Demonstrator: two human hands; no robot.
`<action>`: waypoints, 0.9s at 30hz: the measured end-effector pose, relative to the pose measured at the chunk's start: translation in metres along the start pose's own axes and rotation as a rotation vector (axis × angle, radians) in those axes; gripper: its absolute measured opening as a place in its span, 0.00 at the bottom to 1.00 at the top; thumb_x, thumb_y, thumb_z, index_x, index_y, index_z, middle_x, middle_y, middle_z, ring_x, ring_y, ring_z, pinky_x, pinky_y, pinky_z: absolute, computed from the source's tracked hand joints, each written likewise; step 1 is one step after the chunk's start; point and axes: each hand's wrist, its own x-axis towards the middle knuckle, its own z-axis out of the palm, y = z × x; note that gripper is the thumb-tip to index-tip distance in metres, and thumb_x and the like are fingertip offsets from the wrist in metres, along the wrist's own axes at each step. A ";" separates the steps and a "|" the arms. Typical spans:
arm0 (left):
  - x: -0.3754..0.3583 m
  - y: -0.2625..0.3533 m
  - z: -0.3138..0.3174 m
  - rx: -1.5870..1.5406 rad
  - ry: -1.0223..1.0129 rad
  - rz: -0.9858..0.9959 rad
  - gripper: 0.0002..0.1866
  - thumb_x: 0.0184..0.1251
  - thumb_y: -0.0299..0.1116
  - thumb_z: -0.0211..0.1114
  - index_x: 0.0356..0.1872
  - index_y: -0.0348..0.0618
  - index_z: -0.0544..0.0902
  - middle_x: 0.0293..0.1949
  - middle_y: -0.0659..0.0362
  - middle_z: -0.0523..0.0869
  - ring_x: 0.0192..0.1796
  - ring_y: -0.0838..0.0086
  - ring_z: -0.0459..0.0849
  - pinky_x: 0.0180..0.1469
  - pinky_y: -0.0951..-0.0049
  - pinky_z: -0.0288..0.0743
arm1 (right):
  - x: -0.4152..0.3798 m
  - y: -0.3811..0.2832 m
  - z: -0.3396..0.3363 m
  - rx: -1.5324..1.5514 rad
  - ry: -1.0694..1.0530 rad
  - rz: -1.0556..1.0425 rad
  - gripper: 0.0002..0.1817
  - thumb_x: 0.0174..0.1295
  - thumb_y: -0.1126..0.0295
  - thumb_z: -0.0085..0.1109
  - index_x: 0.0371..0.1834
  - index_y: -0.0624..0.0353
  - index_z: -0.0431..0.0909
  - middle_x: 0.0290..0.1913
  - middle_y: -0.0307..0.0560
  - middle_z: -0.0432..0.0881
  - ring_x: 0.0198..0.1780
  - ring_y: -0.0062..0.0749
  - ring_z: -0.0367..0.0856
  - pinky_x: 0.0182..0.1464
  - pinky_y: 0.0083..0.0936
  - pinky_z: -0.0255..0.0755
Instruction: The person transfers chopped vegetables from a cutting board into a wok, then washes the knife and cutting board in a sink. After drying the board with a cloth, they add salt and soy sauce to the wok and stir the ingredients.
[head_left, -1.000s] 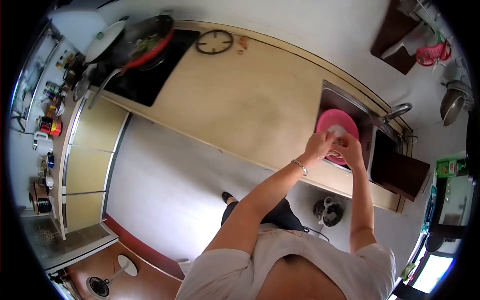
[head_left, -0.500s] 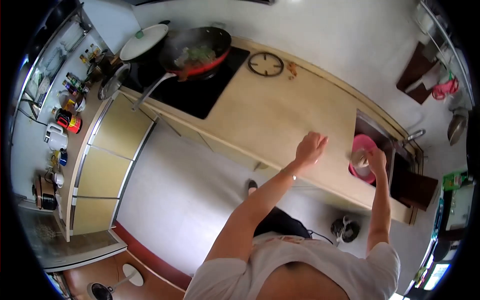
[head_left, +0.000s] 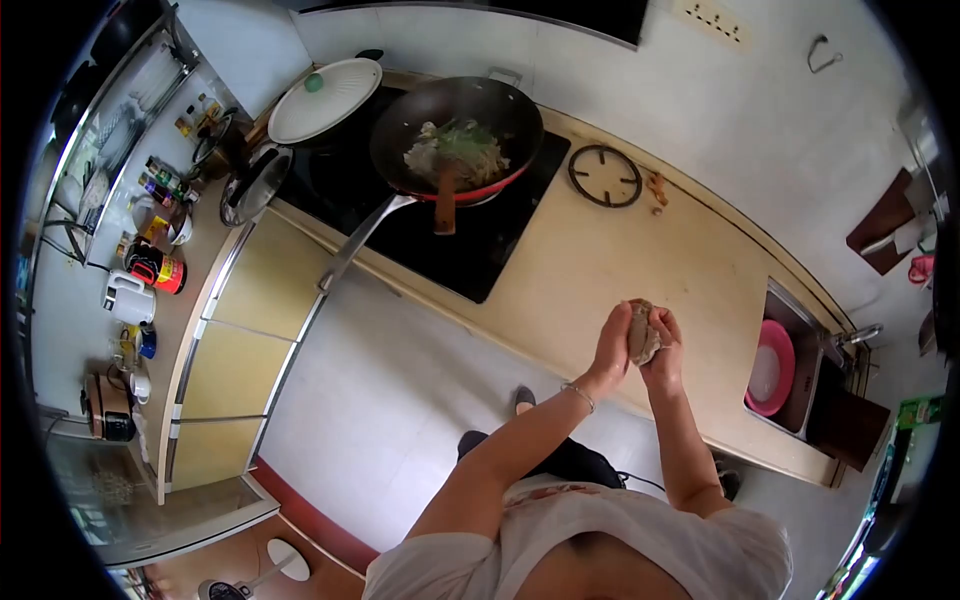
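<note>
A crumpled greyish-beige cloth-like lump (head_left: 642, 333) is pressed between my two hands over the front part of the counter. My left hand (head_left: 612, 345) holds it from the left, and my right hand (head_left: 665, 345) closes on it from the right. Farther left, a black wok (head_left: 390, 150) with a red outside sits on the black cooktop (head_left: 460, 262). Pale food with green shreds (head_left: 460, 150) lies in the wok, and a wooden spatula (head_left: 446, 212) rests over its near rim.
A pink basin (head_left: 785, 368) stands in the sink (head_left: 802, 318) at the right. On the counter (head_left: 560, 290) lie a round black trivet (head_left: 605, 176) and brownish pieces (head_left: 656, 188). A white lid (head_left: 326, 100) is at the back left, with a kettle (head_left: 128, 298) on the left counter.
My right hand has moved left from the pink basin with the lump, and my left hand has met it. The view has shifted, so the basin shows farther right.
</note>
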 end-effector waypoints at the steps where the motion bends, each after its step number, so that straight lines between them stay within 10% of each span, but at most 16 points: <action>1: 0.005 0.000 -0.005 0.237 0.099 0.066 0.20 0.67 0.45 0.43 0.47 0.38 0.68 0.41 0.58 0.75 0.43 0.76 0.74 0.44 0.76 0.69 | 0.012 0.005 -0.001 -0.004 0.049 -0.073 0.03 0.59 0.71 0.48 0.32 0.57 0.68 0.30 0.36 0.70 0.32 0.17 0.68 0.35 0.15 0.64; 8: 0.020 0.065 -0.059 1.493 -0.120 0.665 0.28 0.50 0.32 0.60 0.55 0.43 0.65 0.50 0.50 0.67 0.52 0.60 0.68 0.48 0.68 0.66 | 0.065 -0.017 -0.013 -1.633 -0.101 -0.247 0.13 0.54 0.69 0.53 0.42 0.62 0.70 0.40 0.55 0.76 0.43 0.46 0.74 0.39 0.35 0.69; 11: 0.006 0.111 -0.108 1.683 -0.205 0.867 0.25 0.50 0.30 0.60 0.52 0.44 0.68 0.45 0.49 0.70 0.49 0.60 0.70 0.50 0.67 0.66 | 0.040 -0.030 0.114 -1.327 -0.211 -0.293 0.29 0.53 0.64 0.56 0.58 0.57 0.59 0.51 0.58 0.69 0.49 0.50 0.71 0.46 0.33 0.68; 17: -0.065 0.253 -0.249 1.519 -0.350 0.298 0.07 0.47 0.26 0.60 0.30 0.44 0.77 0.33 0.54 0.77 0.35 0.60 0.77 0.36 0.66 0.73 | 0.053 0.008 0.303 -1.878 -0.505 0.000 0.42 0.51 0.63 0.56 0.66 0.53 0.40 0.54 0.66 0.63 0.49 0.52 0.71 0.46 0.38 0.68; 21: -0.083 0.350 -0.328 1.699 -0.117 0.394 0.07 0.47 0.24 0.60 0.29 0.46 0.77 0.24 0.55 0.77 0.26 0.62 0.78 0.30 0.67 0.73 | 0.065 0.035 0.319 -2.067 -0.409 0.173 0.38 0.52 0.71 0.48 0.66 0.51 0.40 0.51 0.65 0.64 0.45 0.52 0.72 0.44 0.39 0.68; 27: -0.056 0.524 -0.261 1.687 0.161 0.654 0.06 0.50 0.26 0.62 0.32 0.43 0.78 0.23 0.57 0.78 0.21 0.75 0.75 0.21 0.80 0.68 | 0.039 -0.037 0.324 -1.983 -0.295 -0.120 0.28 0.51 0.78 0.44 0.57 0.41 0.64 0.31 0.57 0.75 0.37 0.48 0.75 0.38 0.38 0.69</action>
